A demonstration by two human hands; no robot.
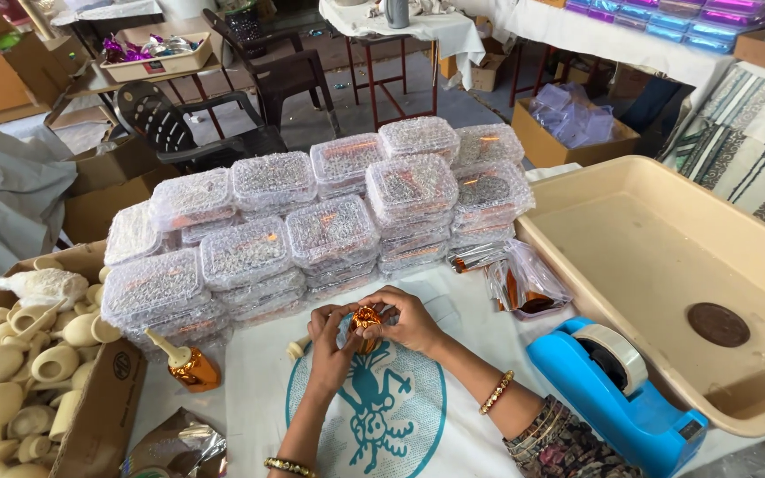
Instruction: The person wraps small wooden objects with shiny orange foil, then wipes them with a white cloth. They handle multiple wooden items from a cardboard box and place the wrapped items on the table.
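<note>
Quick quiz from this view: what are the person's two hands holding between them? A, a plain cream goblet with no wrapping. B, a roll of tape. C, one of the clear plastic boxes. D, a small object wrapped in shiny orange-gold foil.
D: the left hand and right hand meet around a small foil-wrapped object of shiny orange-gold, while the tape dispenser and the stacked clear boxes sit untouched.

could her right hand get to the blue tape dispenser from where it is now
Probably yes. The right hand is busy pinching the orange foil-wrapped piece with the left hand, but the blue tape dispenser sits just beside that forearm, nothing lying between.
</note>
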